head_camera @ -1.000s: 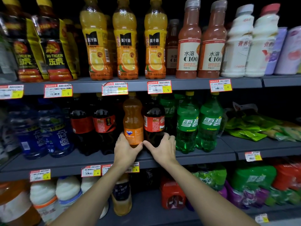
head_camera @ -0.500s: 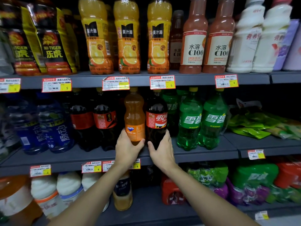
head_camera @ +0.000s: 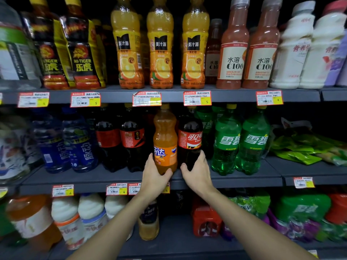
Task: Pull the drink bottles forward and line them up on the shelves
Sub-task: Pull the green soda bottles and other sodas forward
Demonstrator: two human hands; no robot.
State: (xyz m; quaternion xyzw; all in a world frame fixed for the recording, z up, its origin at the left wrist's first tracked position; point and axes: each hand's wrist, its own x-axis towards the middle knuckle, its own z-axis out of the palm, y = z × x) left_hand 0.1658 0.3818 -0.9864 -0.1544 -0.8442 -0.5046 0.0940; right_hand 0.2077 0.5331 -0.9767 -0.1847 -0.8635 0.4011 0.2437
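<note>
With left hand (head_camera: 154,177) curled round the Fanta (head_camera: 165,139) and right hand (head_camera: 197,173) curled round the cola (head_camera: 190,136), low down on the middle shelf (head_camera: 244,178), slide both upright to the edge, level with the Sprite (head_camera: 227,143).

The orange soda bottle (head_camera: 165,141) at centre frame is clear glossy plastic with a smooth printed film label, and so is the cola bottle (head_camera: 190,139) beside it. The green bottles (head_camera: 240,141) to the right shine likewise. The middle shelf (head_camera: 244,180) looks like matt grey painted metal. The price tags (head_camera: 197,98) along the upper shelf edge are paper. The white bottles (head_camera: 293,53) at upper right are opaque, duller plastic.
</note>
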